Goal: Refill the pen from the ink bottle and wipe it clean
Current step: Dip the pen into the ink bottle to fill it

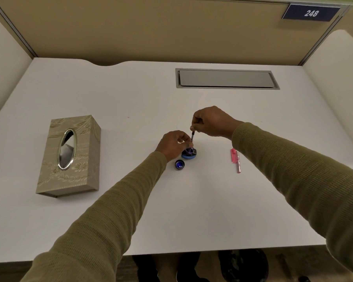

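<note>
The filling step was in hand. Just right of the frame's centre, the bottle stood open on the table, and the pen stood nearly upright over it with its lower end down in the mouth. The right hand pinched the pen's top end between curled fingertips, probably to work the filler; the exact grip was too small to make out. The left hand curled round the bottle's neck from the left and seemed to steady it, though its fingertips may also have touched the pen's lower part. The two hands were close together, one above the other.

The lid lay upturned just below and left of the bottle. A pink barrel lay apart to the right. The tissue box sat well off at the left of the frame.

How much ink had been drawn could not be seen. The next move likely called for lifting the pen straight up out of the mouth without tipping the bottle, then reaching left for a tissue to wipe the wet end.
</note>
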Demonstrator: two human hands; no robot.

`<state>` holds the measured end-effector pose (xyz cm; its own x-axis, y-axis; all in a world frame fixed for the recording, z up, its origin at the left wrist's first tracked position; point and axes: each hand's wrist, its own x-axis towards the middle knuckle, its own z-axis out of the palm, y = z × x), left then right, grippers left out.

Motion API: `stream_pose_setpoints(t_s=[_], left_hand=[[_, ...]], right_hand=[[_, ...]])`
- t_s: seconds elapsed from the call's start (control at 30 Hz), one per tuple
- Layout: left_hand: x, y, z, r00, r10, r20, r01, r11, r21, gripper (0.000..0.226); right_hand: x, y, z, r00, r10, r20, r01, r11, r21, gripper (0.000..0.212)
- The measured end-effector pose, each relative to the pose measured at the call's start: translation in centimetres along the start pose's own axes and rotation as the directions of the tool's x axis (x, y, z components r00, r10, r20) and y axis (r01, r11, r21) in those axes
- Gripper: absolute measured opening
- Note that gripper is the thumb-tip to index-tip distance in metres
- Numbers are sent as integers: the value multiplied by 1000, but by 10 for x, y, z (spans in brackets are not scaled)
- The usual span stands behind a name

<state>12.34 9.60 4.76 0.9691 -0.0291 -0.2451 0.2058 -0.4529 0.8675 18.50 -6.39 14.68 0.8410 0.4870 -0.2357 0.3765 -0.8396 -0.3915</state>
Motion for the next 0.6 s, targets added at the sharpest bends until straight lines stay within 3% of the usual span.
stream_pose_setpoints(t_s=[0.13, 0.3, 0.6], left_hand=[[-1, 2, -1, 1000, 12, 2, -12, 1000, -1, 18], [-1, 2, -2, 1000, 10, 6, -10, 1000, 6, 16], [-1, -1, -1, 1000, 2, 15, -2, 1000, 0, 16]], right_hand=[[3, 0, 3, 999, 28, -39, -28, 1000, -7, 30], [-1, -3, -1, 1000, -21, -22, 21, 1000, -5, 14], [-2, -3, -4, 1000, -24, -7, 24, 1000, -14, 16]])
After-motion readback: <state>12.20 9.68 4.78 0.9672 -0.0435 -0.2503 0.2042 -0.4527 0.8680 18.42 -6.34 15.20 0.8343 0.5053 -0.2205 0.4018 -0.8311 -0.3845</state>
